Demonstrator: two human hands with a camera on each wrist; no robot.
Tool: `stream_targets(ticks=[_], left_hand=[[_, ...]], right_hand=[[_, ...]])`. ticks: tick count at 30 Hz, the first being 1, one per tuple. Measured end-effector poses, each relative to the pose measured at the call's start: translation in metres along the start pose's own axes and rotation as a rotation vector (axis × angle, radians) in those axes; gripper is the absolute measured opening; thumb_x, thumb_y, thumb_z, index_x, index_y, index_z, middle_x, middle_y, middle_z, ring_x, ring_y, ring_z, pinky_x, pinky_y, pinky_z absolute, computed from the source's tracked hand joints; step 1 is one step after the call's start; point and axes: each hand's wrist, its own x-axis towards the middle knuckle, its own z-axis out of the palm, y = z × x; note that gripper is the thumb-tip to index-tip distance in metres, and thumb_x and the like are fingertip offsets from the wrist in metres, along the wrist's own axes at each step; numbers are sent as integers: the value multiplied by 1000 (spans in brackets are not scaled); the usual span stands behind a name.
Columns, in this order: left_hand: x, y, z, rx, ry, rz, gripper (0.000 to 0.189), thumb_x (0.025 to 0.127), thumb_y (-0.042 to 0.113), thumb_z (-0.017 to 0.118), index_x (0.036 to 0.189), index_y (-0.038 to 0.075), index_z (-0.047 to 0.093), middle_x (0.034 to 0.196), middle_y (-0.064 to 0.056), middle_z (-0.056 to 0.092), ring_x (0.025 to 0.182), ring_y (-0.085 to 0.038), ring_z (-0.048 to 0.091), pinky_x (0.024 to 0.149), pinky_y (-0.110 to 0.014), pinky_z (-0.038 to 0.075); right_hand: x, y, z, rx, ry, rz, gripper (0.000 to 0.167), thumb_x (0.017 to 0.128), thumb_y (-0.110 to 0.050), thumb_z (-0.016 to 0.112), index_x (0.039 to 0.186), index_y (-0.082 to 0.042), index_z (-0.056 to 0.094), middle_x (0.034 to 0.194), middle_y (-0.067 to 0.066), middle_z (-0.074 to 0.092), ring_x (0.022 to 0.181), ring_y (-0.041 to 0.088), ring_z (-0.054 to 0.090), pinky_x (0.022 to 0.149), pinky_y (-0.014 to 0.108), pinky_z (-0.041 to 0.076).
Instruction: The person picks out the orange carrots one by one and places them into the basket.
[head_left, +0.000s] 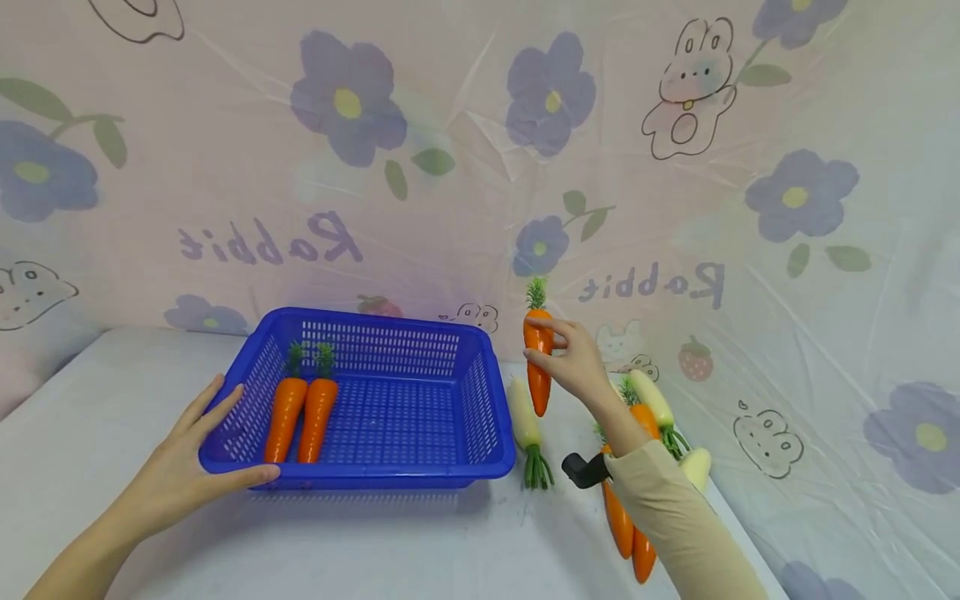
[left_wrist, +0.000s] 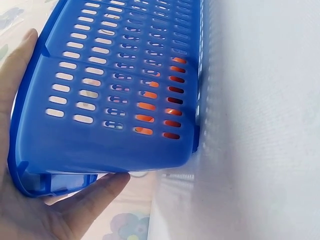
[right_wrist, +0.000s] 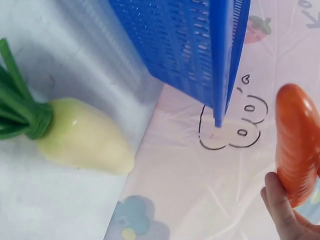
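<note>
My left hand (head_left: 176,467) holds the left front corner of a blue plastic basket (head_left: 375,472), fingers on the left rim and thumb along the front. The left wrist view shows the thumb against the wall of the basket (left_wrist: 110,152). Two carrots (head_left: 286,417) with green tops lie side by side in its left part. Just right of the basket, my right hand (head_left: 576,360) pinches another carrot (head_left: 537,383) in the air, its leafy top up and tip down. The right wrist view shows this carrot (right_wrist: 295,135) between the fingers.
A white radish (head_left: 525,417) with green stems lies close to the basket's right side. Further right, partly behind my right forearm, are several carrots (head_left: 618,521) and white radishes (head_left: 651,398). A black object (head_left: 585,471) shows by the right sleeve. A patterned cloth (head_left: 450,208) hangs behind the white table.
</note>
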Motion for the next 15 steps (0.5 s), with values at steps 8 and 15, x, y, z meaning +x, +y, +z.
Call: stream_targets(ticks=[8,15], left_hand=[[0,2,0,-9,1,7,108,78,44,76,156,19,5,161,-9,-17,136,-62,1,82,-85,23],[0,1,0,-14,0,5,107,79,43,75,156,20,5,161,-9,-18,137,-61,0,82,-86,22]], right_hand=[[5,-11,7,-12,7,-51,47,85,-20,73,129,-12,61,133,19,51,111,43,59,86,50,57],[9,-23,12,-16,-26,-62,46,85,-21,73,130,-17,61,134,16,51,110,43,60,80,46,59]])
